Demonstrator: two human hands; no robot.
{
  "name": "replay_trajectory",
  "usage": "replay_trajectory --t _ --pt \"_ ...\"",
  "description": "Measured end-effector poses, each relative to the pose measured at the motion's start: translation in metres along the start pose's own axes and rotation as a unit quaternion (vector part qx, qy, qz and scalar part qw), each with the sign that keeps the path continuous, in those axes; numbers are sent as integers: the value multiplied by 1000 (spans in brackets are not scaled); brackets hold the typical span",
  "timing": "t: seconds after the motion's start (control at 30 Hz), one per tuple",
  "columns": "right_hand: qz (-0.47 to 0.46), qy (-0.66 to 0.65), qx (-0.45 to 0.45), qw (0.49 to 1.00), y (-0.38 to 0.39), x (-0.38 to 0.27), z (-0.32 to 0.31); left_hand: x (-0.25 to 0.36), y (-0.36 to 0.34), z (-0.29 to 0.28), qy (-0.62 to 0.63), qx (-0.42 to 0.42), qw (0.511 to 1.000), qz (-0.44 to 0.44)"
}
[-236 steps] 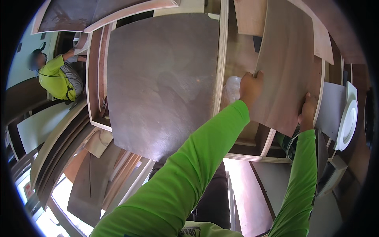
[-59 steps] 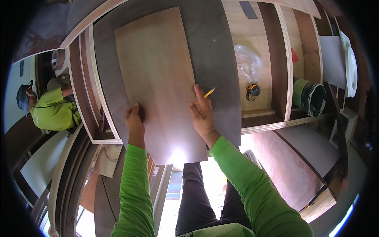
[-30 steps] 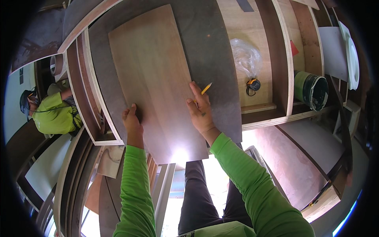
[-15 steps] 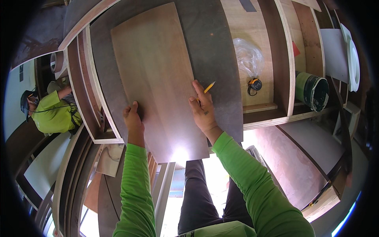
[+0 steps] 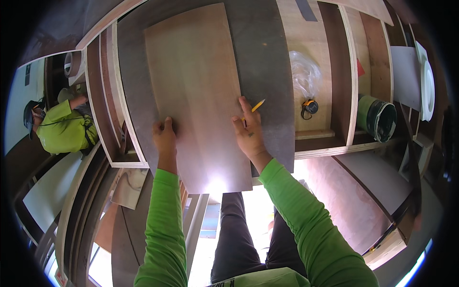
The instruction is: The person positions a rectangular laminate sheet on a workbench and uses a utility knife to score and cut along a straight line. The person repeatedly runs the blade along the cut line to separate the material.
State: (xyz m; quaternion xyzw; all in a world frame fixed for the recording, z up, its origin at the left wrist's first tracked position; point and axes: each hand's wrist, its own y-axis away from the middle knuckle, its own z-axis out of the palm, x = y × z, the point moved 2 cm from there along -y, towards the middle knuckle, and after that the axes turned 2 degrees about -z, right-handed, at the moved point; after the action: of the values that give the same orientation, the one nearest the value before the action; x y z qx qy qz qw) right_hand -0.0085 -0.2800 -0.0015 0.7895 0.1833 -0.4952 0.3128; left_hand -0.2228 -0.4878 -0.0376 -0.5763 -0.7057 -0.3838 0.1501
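Observation:
A brown rectangular plywood panel (image 5: 196,86) lies over a larger dark grey board (image 5: 263,67), its near end reaching past the board's front edge. My left hand (image 5: 165,139) grips the panel's left edge, thumb on top; its other fingers are partly hidden. At the right edge is my right hand (image 5: 249,131), with a yellow pencil (image 5: 258,104) held between its fingers and the thumb resting on the panel. The pencil's tip points away to the upper right, over the dark board.
Right of the board, an open wooden frame (image 5: 351,71) holds a clear plastic bag (image 5: 305,71) and a tape measure (image 5: 310,107). A dark-stained bucket (image 5: 377,118) lies on its side farther right. At the left, a person in a yellow-green shirt (image 5: 67,129) works beyond stacked panels.
The view has turned slightly, so the far end of the panel and the board appear farther right. Both hands keep their hold on the panel's edges, and the pencil stays in my right hand.

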Motion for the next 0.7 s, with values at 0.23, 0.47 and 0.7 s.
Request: replay_trajectory --t 0.23,0.47,0.7 --pt "-19 7 0 1000 -3 -3 -1 12 11 2 -79 -1 995 60" --pt "-41 43 -5 998 -1 -6 0 9 18 0 -71 38 996 49" --pt "-28 78 -1 997 3 -12 -1 17 32 -5 -72 23 995 70"
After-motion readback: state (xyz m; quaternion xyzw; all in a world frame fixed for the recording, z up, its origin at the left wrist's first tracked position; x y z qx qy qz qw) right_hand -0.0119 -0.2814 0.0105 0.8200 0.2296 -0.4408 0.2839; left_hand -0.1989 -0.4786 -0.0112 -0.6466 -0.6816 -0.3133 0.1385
